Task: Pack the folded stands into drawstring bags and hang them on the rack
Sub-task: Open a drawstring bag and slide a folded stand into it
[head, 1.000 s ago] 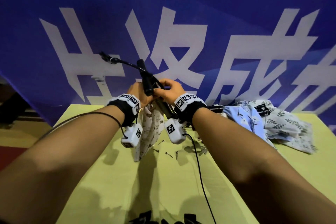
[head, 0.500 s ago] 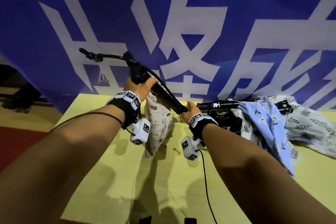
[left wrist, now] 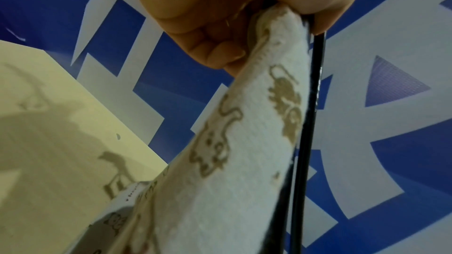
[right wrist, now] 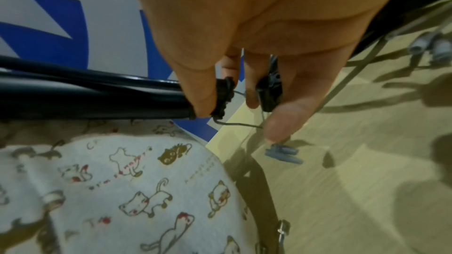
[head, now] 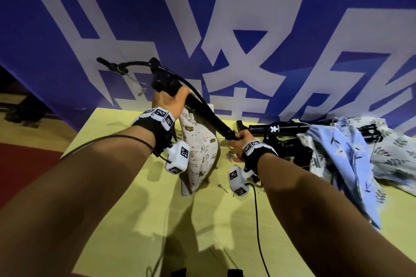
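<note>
A black folded stand (head: 203,111) slants above the yellow table (head: 135,209), its flexible arm curving up and left. My left hand (head: 171,101) grips its upper part together with the mouth of a white cat-print drawstring bag (head: 200,148), which hangs down from that hand. The left wrist view shows the left hand (left wrist: 220,26) with curled fingers clamping the bag (left wrist: 232,161) against the stand's black rod (left wrist: 310,103). My right hand (head: 238,141) holds the stand's lower end. In the right wrist view, the right hand (right wrist: 244,84) pinches the stand's tip (right wrist: 97,92) above the bag (right wrist: 122,190).
A second black stand (head: 279,129) lies at the back right of the table, beside a blue floral bag (head: 337,155) and a grey leaf-print bag (head: 394,148). Small pins (head: 221,186) lie near the hanging bag. A blue banner (head: 67,29) rises behind the table.
My right hand has slid from the top of the stand down to its lower end. The stand now slants, its top held higher and to the left by my left hand.
</note>
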Demonstrator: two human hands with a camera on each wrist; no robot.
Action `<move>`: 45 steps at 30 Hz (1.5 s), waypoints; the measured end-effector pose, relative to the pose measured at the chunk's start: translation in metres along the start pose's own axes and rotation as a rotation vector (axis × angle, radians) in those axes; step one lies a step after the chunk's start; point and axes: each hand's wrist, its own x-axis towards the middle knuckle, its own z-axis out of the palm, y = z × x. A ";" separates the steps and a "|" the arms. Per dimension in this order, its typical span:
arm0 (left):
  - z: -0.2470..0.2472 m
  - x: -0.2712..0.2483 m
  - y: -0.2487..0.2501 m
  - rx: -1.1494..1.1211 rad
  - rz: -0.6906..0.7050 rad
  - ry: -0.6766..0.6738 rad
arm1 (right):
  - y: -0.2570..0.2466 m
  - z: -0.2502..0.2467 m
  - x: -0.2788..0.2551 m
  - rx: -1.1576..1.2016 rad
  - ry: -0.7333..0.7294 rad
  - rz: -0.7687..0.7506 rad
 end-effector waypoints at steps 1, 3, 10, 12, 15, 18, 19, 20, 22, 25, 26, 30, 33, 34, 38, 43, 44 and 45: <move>-0.001 0.003 0.000 -0.007 -0.010 0.015 | 0.001 0.000 -0.003 0.010 -0.031 0.000; -0.002 0.008 0.000 -0.015 -0.009 0.041 | 0.005 0.003 -0.004 -0.033 -0.056 -0.014; -0.005 0.008 0.005 0.031 -0.028 0.071 | 0.000 0.016 -0.006 -0.161 -0.043 -0.170; -0.006 0.006 0.006 0.044 -0.020 0.048 | -0.005 0.016 -0.008 -0.319 -0.008 -0.238; -0.007 0.000 0.013 0.068 0.013 -0.003 | -0.019 0.017 -0.015 -0.425 0.042 -0.278; -0.008 -0.006 0.019 0.109 0.054 -0.052 | -0.039 0.024 -0.031 -0.441 0.014 -0.434; -0.010 -0.010 0.022 0.114 0.081 -0.071 | -0.045 0.026 -0.038 -0.450 0.011 -0.488; -0.012 -0.016 0.027 0.109 0.117 -0.086 | -0.050 0.029 -0.045 -0.460 0.010 -0.532; -0.018 -0.023 0.036 0.100 0.179 -0.122 | -0.056 0.030 -0.052 -0.467 0.019 -0.599; -0.037 -0.031 0.044 0.170 0.297 -0.231 | -0.060 0.027 -0.066 -0.434 0.077 -0.629; -0.043 -0.031 0.044 0.260 0.347 -0.258 | -0.063 0.025 -0.069 -0.414 0.099 -0.640; -0.065 -0.039 0.051 0.643 0.495 -0.252 | -0.083 0.016 -0.091 -0.329 0.127 -0.722; -0.071 -0.048 0.062 0.951 0.527 -0.294 | -0.099 0.013 -0.110 -0.183 0.148 -0.768; -0.073 -0.051 0.063 1.059 0.520 -0.323 | -0.105 0.013 -0.116 -0.140 0.151 -0.781; -0.081 -0.057 0.049 1.284 0.535 -0.469 | -0.118 0.017 -0.143 0.063 0.090 -0.816; -0.084 -0.074 0.040 1.360 0.544 -0.570 | -0.120 0.025 -0.163 0.273 -0.003 -0.800; -0.085 -0.077 0.040 1.363 0.532 -0.575 | -0.120 0.026 -0.166 0.303 -0.022 -0.794; -0.087 -0.077 0.036 1.360 0.543 -0.570 | -0.120 0.028 -0.169 0.323 -0.036 -0.791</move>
